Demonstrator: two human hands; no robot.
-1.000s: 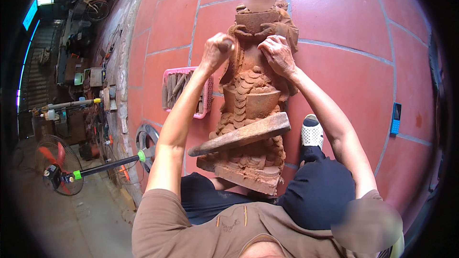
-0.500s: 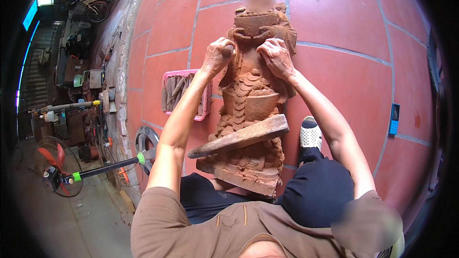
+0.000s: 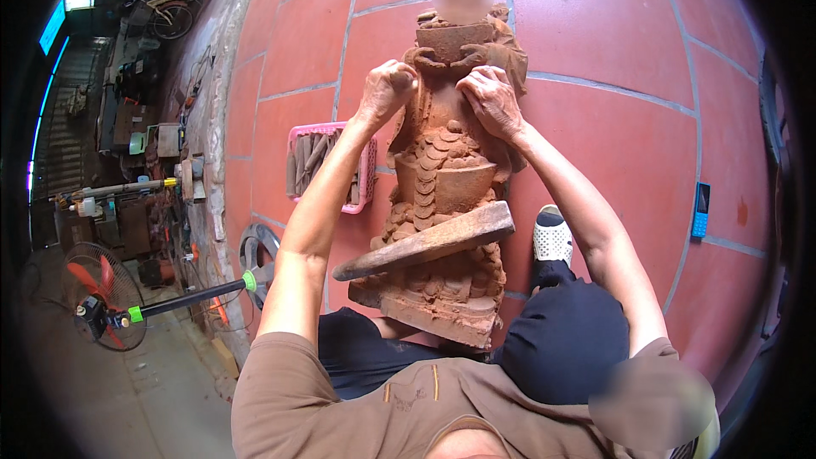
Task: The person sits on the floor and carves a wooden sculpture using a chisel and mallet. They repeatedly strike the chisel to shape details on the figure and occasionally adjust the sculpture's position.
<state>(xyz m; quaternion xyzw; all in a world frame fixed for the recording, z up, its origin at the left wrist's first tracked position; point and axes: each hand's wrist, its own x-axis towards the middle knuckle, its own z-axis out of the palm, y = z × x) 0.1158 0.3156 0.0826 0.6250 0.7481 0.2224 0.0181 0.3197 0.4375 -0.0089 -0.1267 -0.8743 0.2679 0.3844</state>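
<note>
A reddish-brown carved figure (image 3: 455,191) lies lengthwise in front of me, its base toward me and its blurred head at the far end. My left hand (image 3: 387,92) is closed in a fist beside the upper left of the figure; what it grips is hidden. On the other side, my right hand (image 3: 493,102) is closed with fingers bunched against the figure's chest, just below its carved hands. Anything inside those fingers is too small to tell. A long, tapered piece of wood (image 3: 429,242) rests slantwise across the figure's lower part.
Left of the figure stands a pink plastic basket (image 3: 371,178) holding several long brown pieces. A fan (image 3: 104,293) with red blades is at the far left. A blue phone (image 3: 701,211) lies on the red tiles (image 3: 612,161) at right. A bicycle (image 3: 174,4) stands at upper left.
My left fist has shifted slightly and turned; the round brown end that showed at it earlier is no longer visible. My right hand stays in place.
</note>
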